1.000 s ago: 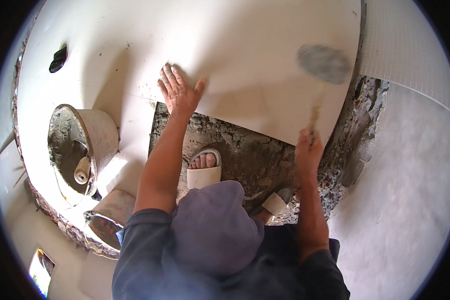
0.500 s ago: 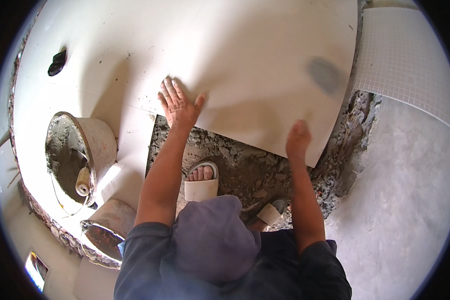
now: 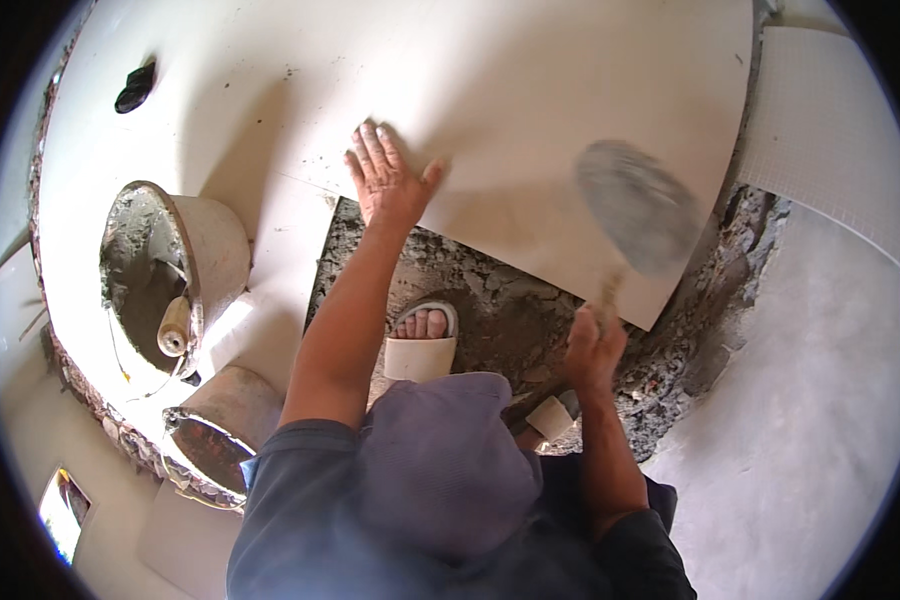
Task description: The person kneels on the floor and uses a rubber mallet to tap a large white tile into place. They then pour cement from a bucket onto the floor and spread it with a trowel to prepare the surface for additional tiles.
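left hand [image 3: 390, 190] spread flat on the large cream floor tile [image 3: 510, 190], fingers apart, probably for balance and to steady the slab. right hand [image 3: 595, 350] clamped round the handle of a blurred grey-headed mallet [image 3: 635, 205], presumably well back for a freer swing; contact with the tile beyond that hand impossible to tell. between and nearer than both hands, exposed rubble [image 3: 490, 285]. left of the left hand, mortar bucket [image 3: 218, 245], likely parked within easy reach.
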`<state>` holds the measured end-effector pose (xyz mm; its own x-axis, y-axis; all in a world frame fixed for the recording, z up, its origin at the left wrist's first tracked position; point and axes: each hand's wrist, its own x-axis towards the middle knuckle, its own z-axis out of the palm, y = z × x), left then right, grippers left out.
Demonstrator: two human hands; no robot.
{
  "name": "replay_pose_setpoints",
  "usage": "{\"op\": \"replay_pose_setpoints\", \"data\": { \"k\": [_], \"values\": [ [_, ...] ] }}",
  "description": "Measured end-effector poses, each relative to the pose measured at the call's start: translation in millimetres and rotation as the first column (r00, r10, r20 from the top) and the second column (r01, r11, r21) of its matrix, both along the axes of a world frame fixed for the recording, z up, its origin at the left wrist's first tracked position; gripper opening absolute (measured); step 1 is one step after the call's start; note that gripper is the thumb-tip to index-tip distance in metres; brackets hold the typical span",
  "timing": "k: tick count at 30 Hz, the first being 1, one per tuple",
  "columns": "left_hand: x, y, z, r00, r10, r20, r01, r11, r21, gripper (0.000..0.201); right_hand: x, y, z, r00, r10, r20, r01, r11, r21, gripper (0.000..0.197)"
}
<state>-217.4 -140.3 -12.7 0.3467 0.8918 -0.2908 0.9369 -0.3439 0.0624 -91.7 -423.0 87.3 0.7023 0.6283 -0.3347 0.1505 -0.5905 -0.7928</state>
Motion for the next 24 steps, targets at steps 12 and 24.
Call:
{"op": "replay_pose_setpoints", "data": {
  "k": [12,24],
  "values": [
    [1.3,9.5,4.5,0.997,0.054,0.055,-0.051,0.998,-0.042,0.103,28.2,-40.7,-26.3,0.990,-0.094,0.107,0.120,0.956,-0.267,0.048],
    [9.0,4.2,3.5,0.999,0.047,0.023,-0.046,0.997,-0.061,0.084,18.9,-78.3,-59.0,0.985,-0.163,0.056,0.172,0.916,-0.363,0.051]
  ]
}}
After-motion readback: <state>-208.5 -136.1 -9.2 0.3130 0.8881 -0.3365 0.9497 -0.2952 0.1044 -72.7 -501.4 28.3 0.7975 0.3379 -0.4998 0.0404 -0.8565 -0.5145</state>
